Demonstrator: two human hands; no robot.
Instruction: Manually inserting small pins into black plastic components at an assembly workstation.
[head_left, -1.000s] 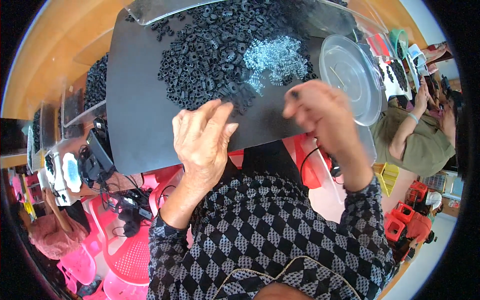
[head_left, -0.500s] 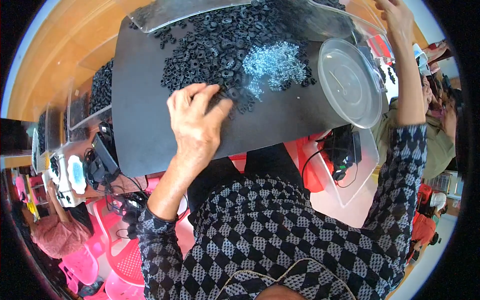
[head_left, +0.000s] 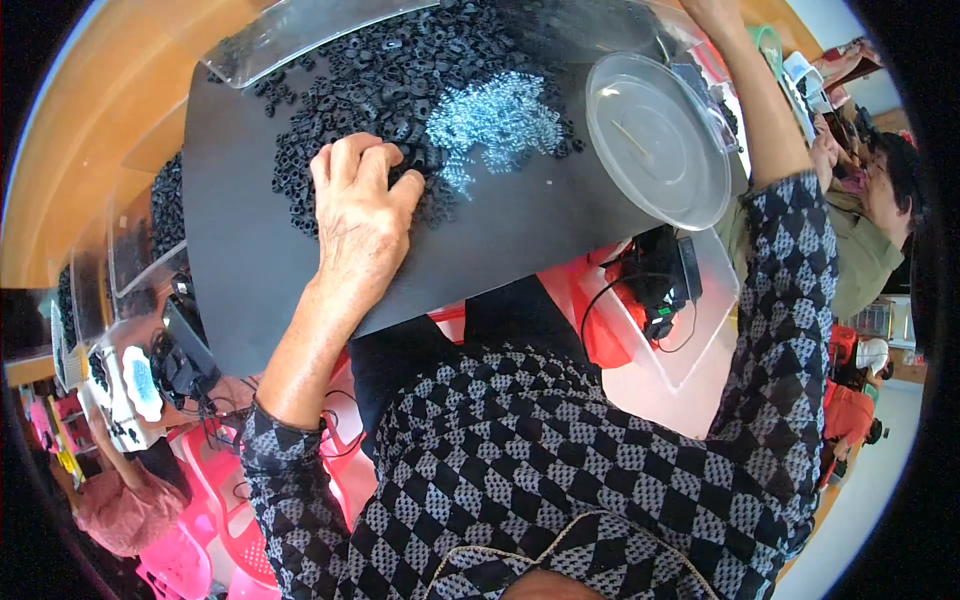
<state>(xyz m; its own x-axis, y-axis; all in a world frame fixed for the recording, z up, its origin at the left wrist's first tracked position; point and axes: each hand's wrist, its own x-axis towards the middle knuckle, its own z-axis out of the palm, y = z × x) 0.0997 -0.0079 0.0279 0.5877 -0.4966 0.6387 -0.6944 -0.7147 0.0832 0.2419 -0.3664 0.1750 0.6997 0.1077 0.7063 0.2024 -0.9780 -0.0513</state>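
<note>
My left hand (head_left: 362, 200) is at the near edge of a heap of small black plastic parts (head_left: 400, 80). Its fingers are curled down among the parts, and the fingertips are hidden, so what they grip cannot be made out. Beside it, on top of the heap, is a pile of tiny, pale, shiny springs (head_left: 500, 118). My right hand (head_left: 714, 12) reaches far forward to the upper edge, beyond a round clear plastic lid (head_left: 655, 140). The picture cuts off its fingers. A thin yellowish stick (head_left: 630, 136) lies on the lid.
The dark board (head_left: 250, 270) carries the heap. Clear plastic panels (head_left: 300, 45) edge its far side. A clear bin (head_left: 690, 345) with black devices and cables stands below right. Pink chairs (head_left: 175, 560) are at lower left. Other people (head_left: 875, 240) sit at both sides.
My right hand has moved left and further forward, partly out of the picture. My left hand's fingers have curled in closer at the heap's edge. The whole view has shifted slightly.
</note>
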